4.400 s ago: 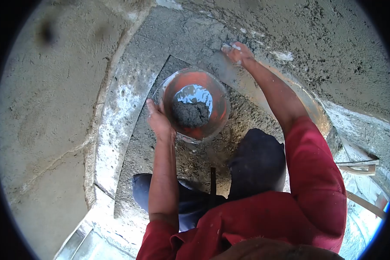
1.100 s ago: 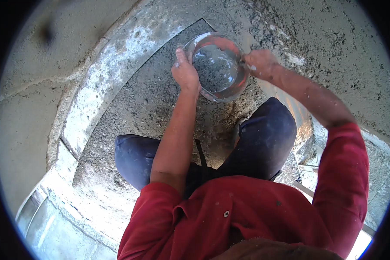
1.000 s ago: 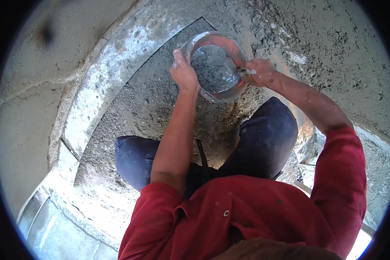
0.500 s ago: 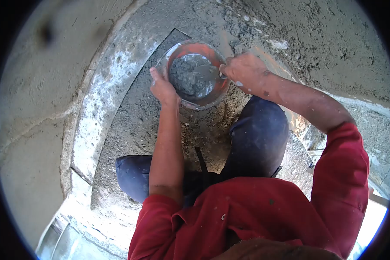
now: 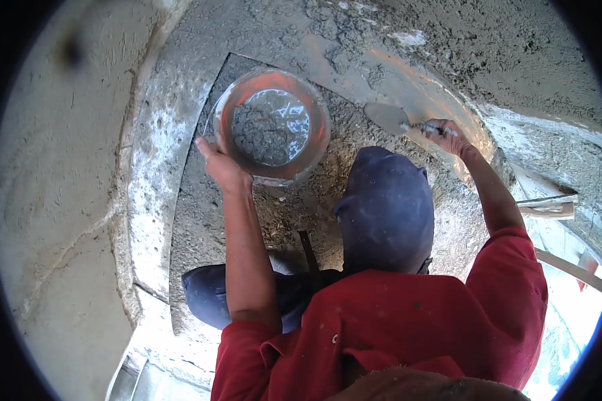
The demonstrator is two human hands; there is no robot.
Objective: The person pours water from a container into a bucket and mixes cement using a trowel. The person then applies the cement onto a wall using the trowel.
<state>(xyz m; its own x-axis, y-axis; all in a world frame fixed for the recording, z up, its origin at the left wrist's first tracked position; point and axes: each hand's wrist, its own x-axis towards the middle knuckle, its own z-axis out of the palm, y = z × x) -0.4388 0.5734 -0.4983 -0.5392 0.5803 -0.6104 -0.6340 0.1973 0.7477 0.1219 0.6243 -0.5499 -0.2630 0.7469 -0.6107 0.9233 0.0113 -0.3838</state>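
Observation:
An orange-rimmed bucket (image 5: pixel 318 130), smeared with grey, stands tilted on the ground in front of my knees. Wet grey mortar (image 5: pixel 264 130) lies inside it, with a shiny film on top. My left hand (image 5: pixel 226 168) grips the bucket's lower left side, thumb on the outside and the other fingers hidden beneath. Off to the right, my right hand (image 5: pixel 448 138) is closed round the handle of a trowel (image 5: pixel 386 119). The trowel's grey blade points left, toward the bucket, just above the rough ground or close to it; contact cannot be made out.
A curved, rough plastered wall (image 5: pixel 515 73) rises at the upper right. On the left runs a pale ledge (image 5: pixel 152 174) beside a smoother wall (image 5: pixel 67 167). Wooden pieces (image 5: pixel 548 208) stick out at the right, near my elbow. My bent knee (image 5: pixel 388 207) is close below the trowel.
My right hand has moved from the bucket's rim out to the right with the trowel, whose blade now shows clear of the bucket. My left hand still holds the bucket, which appears further left.

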